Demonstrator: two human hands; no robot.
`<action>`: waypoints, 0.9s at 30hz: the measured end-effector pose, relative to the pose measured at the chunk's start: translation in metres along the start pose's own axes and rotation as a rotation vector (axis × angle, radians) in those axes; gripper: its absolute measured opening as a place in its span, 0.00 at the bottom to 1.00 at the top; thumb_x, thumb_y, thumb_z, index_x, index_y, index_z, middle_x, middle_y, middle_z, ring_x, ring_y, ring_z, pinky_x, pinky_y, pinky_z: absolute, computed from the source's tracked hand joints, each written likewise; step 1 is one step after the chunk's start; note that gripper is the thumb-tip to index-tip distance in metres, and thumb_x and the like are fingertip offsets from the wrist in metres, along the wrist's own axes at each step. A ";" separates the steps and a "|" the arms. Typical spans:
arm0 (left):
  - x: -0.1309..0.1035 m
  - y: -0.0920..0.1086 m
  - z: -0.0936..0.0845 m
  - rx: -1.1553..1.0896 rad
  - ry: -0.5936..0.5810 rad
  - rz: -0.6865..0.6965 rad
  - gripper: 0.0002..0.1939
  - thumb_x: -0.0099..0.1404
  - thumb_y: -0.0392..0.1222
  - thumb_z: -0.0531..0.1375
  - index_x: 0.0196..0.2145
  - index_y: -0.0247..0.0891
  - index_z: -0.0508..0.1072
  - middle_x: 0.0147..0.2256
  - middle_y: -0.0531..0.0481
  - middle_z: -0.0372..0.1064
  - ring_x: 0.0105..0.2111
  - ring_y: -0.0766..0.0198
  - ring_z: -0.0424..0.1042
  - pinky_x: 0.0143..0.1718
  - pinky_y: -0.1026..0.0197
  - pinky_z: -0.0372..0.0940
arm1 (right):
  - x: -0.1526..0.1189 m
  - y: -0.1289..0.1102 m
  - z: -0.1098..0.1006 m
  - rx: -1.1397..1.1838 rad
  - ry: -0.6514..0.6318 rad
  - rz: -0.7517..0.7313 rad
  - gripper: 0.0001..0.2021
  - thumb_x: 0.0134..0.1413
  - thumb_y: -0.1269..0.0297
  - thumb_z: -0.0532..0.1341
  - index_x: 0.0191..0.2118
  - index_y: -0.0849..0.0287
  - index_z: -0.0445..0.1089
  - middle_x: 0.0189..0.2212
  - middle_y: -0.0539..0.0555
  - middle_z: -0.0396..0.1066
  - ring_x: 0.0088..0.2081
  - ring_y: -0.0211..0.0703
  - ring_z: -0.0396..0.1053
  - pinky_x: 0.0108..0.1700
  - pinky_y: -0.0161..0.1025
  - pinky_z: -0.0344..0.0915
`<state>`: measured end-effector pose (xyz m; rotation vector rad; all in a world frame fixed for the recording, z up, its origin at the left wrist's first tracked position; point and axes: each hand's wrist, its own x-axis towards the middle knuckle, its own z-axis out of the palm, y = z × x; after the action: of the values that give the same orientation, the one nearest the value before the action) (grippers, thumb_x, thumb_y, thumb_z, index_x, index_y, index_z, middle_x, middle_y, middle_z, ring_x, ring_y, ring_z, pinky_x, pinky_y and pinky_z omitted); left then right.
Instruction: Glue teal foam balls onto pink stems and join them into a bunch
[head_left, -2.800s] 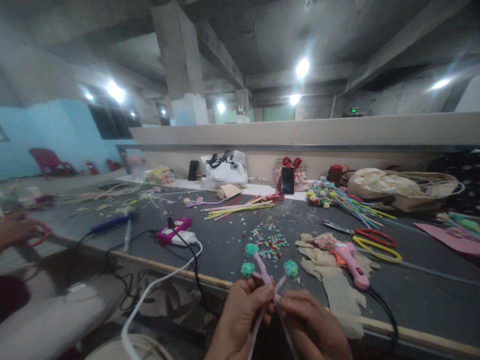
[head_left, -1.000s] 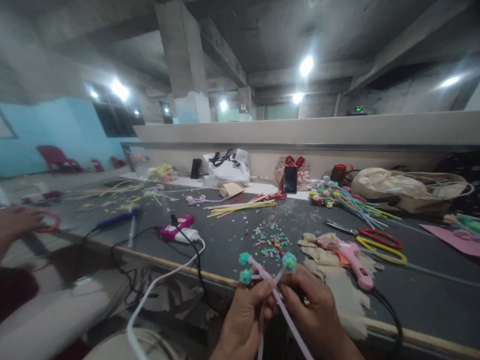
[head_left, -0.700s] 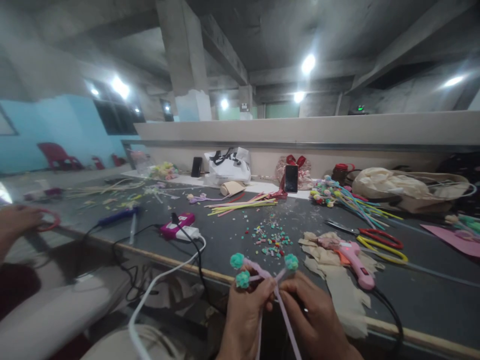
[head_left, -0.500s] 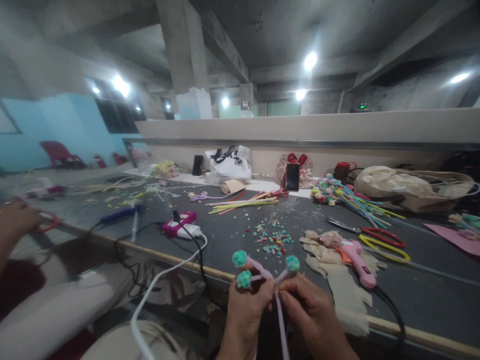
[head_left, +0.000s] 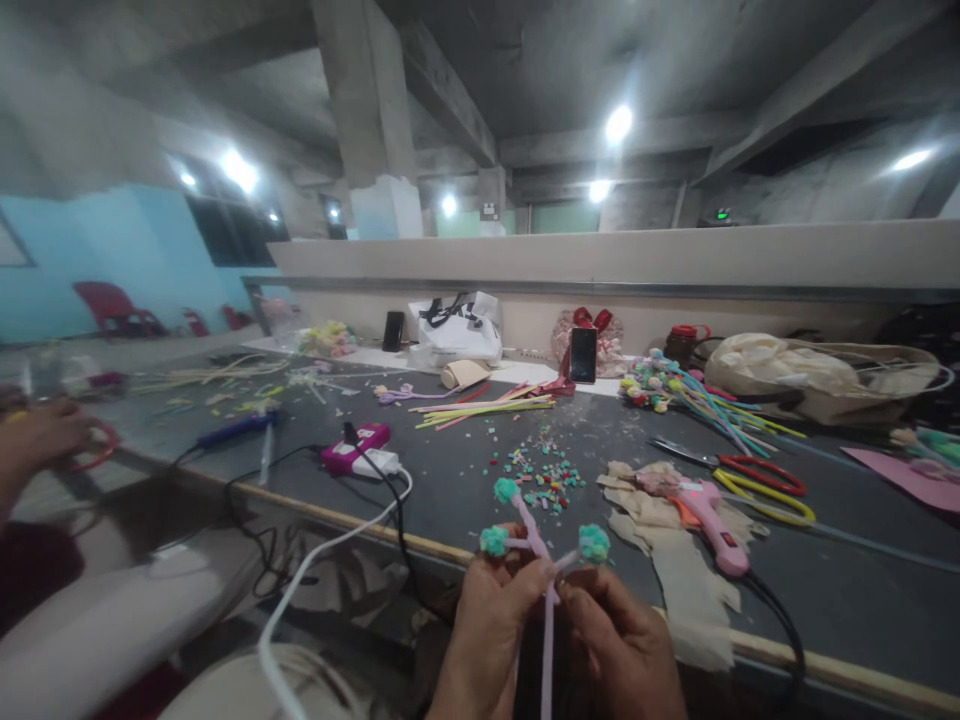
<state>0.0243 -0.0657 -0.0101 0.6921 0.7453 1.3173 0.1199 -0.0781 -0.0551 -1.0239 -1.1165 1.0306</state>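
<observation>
At the table's front edge, my left hand pinches a lilac pipe-cleaner stem at the joint where its side branches meet. Three teal tufted balls tip it: one ball at the top, another on the left, and a third ball with paler specks on the right. Close beside the joint, my right hand is closed, thumb against finger, on the right-hand branch of the stem. The exact grip of its fingertips is partly hidden. Below both hands the stem hangs down.
Teal and coloured scraps litter the dark table. A pink glue gun lies on torn paper to the right, near red-handled scissors. A purple power strip trails cables. Another person's hand is far left.
The stem has turned in my hands: one teal ball has risen to the top and the right one has shifted slightly right and down. Far left, the other person's hand has moved.
</observation>
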 end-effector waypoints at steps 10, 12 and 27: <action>0.006 0.004 -0.009 0.330 -0.044 -0.006 0.17 0.42 0.35 0.63 0.32 0.36 0.64 0.21 0.55 0.66 0.20 0.69 0.64 0.20 0.69 0.59 | 0.009 0.022 0.001 0.438 -0.049 0.240 0.11 0.36 0.60 0.65 0.27 0.59 0.67 0.11 0.42 0.58 0.10 0.26 0.46 0.13 0.27 0.43; 0.006 0.006 -0.011 0.389 -0.100 -0.024 0.16 0.44 0.35 0.62 0.34 0.36 0.64 0.21 0.56 0.66 0.20 0.70 0.63 0.20 0.69 0.59 | 0.008 0.023 0.000 0.506 -0.081 0.257 0.11 0.36 0.60 0.65 0.28 0.59 0.66 0.12 0.43 0.60 0.10 0.24 0.46 0.12 0.26 0.42; 0.011 0.021 -0.008 0.516 -0.375 -0.087 0.14 0.48 0.28 0.57 0.35 0.37 0.63 0.23 0.57 0.64 0.21 0.72 0.62 0.23 0.69 0.58 | 0.004 0.015 0.002 0.619 -0.064 0.383 0.14 0.34 0.60 0.66 0.26 0.60 0.63 0.10 0.42 0.61 0.08 0.22 0.49 0.10 0.21 0.44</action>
<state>0.0064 -0.0522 0.0007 1.2652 0.7993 0.8776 0.1171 -0.0713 -0.0683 -0.7095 -0.5842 1.5990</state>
